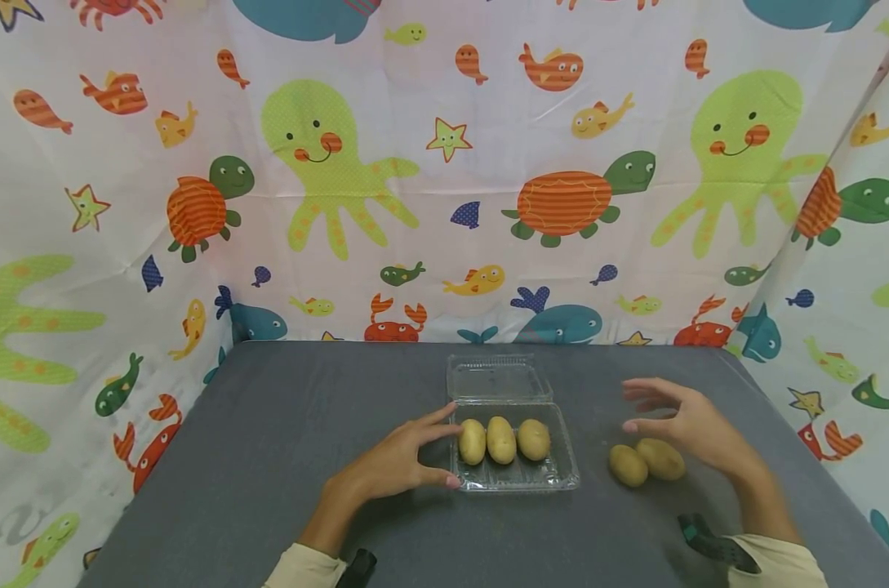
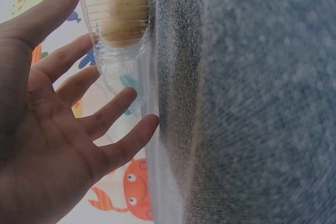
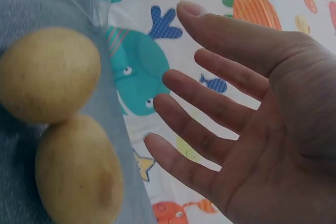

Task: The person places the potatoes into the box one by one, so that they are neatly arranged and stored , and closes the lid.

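Note:
Three potatoes (image 1: 501, 441) lie side by side in a clear plastic clamshell box (image 1: 562, 472), its lid (image 1: 497, 379) folded back. At the box's left side is my left hand (image 1: 403, 456), thumb and fingers spread, the fingertips at the rim; whether they touch it I cannot tell. In the left wrist view the fingers (image 2: 113, 148) are apart and hold nothing. Two loose potatoes (image 1: 646, 460) rest on the table, touching each other. My right hand (image 1: 690, 425) hovers just behind and above them with loosely bent fingers and nothing held; the right wrist view shows the palm (image 3: 268, 145) bare.
A dark grey cloth-covered table (image 1: 304, 384) spreads under everything. Behind it and along both sides hangs a white curtain (image 1: 444, 286) printed with sea animals. Dark straps (image 1: 716, 545) sit at both wrists, by the pale sleeves.

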Available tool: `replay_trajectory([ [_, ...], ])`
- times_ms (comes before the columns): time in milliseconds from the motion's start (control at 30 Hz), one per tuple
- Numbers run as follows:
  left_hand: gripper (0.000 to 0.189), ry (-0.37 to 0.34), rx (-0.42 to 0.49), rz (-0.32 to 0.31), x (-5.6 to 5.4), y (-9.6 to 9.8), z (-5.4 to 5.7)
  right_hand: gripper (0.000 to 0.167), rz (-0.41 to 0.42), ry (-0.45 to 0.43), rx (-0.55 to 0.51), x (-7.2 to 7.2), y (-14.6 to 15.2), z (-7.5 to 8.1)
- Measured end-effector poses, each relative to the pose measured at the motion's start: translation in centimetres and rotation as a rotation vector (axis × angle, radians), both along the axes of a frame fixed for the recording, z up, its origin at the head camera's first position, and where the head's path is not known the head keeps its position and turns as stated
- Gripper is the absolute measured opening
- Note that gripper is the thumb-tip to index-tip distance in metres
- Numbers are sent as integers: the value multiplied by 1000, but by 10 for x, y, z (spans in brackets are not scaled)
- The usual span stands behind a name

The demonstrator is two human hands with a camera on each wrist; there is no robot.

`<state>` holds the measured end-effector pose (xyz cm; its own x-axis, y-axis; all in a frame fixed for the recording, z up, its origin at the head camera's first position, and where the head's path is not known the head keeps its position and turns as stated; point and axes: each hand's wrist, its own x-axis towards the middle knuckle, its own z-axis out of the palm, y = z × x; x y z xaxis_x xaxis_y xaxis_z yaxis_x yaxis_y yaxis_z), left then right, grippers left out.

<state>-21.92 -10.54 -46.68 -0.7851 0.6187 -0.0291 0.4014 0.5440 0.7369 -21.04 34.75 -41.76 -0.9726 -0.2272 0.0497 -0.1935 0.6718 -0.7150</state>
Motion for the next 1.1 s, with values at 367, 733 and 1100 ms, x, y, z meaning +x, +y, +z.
replay_trajectory([
  [367,76,0,3,1,1,1,2,69,29,-150,-5,-2,26,-13],
  [733,76,-6,6,10,2,1,1,71,66,-234,2,-2,43,-20],
  [1100,77,-5,5,7,1,1,1,70,106,-296,18,-3,55,-25],
])
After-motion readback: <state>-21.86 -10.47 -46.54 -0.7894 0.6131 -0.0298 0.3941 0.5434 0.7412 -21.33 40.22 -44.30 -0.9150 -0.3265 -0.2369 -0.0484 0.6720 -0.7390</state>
